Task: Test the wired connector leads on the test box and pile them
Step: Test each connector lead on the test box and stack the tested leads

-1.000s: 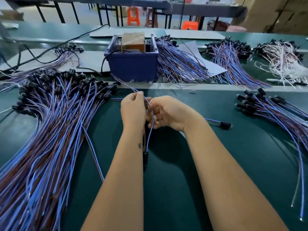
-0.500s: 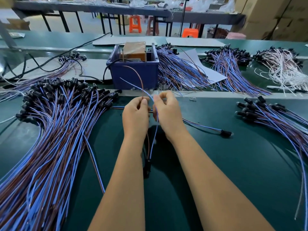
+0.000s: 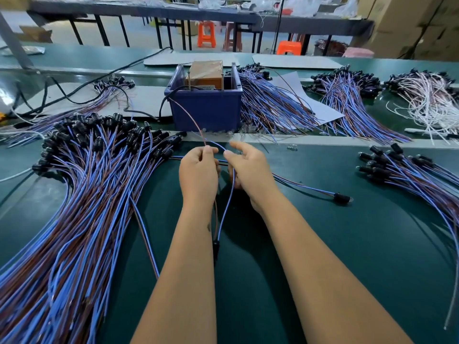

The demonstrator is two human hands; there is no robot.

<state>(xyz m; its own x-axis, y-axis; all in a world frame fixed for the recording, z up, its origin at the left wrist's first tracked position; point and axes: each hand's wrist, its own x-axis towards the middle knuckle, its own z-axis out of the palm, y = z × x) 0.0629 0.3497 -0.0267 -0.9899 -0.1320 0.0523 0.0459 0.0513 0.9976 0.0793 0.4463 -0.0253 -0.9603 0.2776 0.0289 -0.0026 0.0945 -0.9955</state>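
Observation:
My left hand (image 3: pixel 198 173) pinches the brown wire of a connector lead (image 3: pixel 224 214); that wire arcs up toward the blue test box (image 3: pixel 206 109). My right hand (image 3: pixel 248 170) pinches the lead's blue wire between thumb and middle finger, with the index finger raised. The lead's black connector (image 3: pixel 215 247) hangs between my forearms, near the green mat. Behind the hands, the test box holds a brown unit with metal pins. A big pile of blue and brown leads (image 3: pixel 82 194) fans out on the left. A smaller pile (image 3: pixel 407 175) lies at the right.
A single lead with a black connector (image 3: pixel 341 197) lies on the mat right of my right hand. More lead bundles (image 3: pixel 270 108) and a white-wire bundle (image 3: pixel 427 100) lie behind the metal strip. Black cables run at the back left. Orange stools stand beyond the benches.
Both hands have moved up toward the test box with the lead's two wire ends. The hands have spread apart and my right index finger has lifted. The brown wire now arcs to the box.

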